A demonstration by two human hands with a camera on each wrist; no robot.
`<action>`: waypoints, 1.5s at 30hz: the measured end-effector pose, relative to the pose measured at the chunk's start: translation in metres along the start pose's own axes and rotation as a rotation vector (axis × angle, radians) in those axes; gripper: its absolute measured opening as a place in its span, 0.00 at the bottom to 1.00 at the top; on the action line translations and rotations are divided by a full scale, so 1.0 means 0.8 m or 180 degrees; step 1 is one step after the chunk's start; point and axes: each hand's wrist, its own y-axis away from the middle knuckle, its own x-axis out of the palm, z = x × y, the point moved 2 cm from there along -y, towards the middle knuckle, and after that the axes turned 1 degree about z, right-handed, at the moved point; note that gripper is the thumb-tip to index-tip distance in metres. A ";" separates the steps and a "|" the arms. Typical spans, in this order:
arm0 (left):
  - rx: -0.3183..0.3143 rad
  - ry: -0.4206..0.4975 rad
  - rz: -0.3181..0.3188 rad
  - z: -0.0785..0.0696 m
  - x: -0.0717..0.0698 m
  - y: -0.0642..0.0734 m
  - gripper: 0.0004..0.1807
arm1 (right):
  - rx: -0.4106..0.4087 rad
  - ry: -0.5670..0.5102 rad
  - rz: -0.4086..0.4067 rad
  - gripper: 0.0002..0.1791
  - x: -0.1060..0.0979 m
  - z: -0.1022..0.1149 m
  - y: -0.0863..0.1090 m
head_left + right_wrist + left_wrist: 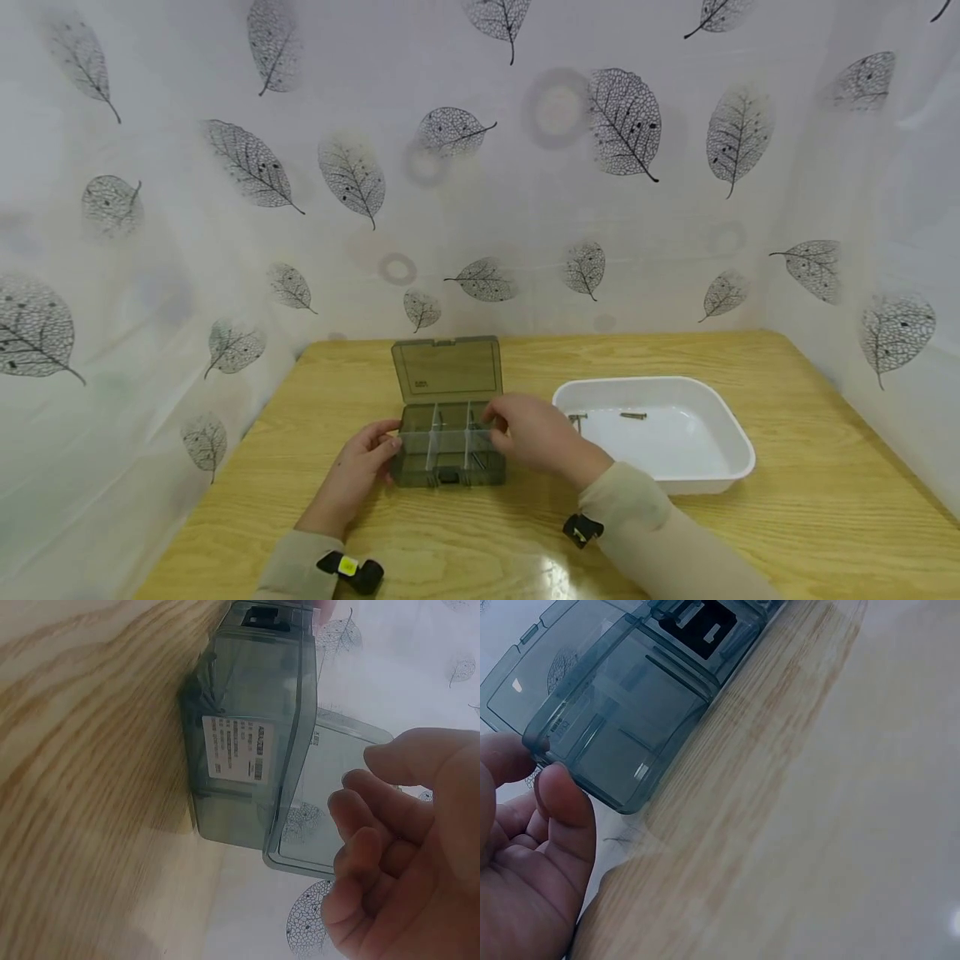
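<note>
Around the work I see a pale sheet (480,217) printed with dark leaf skeletons, and a glossy wood-grain table (465,542). My head view alone takes in the white tray (705,487), just right of the divided box (450,442). That box stands on the table, smoky green and see-through, its lid (448,369) raised. The left hand (360,462) pinches the box's left edge between thumb and finger; the right hand (536,429) is at the right-hand compartments, fingers loosely bent, thumb apart. Only my right wrist view shows a printed label (240,750) on the box's end wall. Screws (633,415) lie in the tray.
</note>
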 end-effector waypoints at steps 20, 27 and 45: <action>-0.0016 -0.0092 -0.0026 0.004 -0.001 0.000 0.21 | 0.0148 0.0181 -0.0239 0.12 -0.020 -0.031 0.030; 0.0012 -0.0074 -0.0029 0.005 0.000 0.000 0.21 | 0.0156 0.0271 -0.0222 0.17 -0.039 -0.061 0.059; 0.0057 0.0016 -0.0095 0.004 0.002 -0.003 0.22 | 0.0771 0.0476 -0.0208 0.25 -0.085 -0.189 0.149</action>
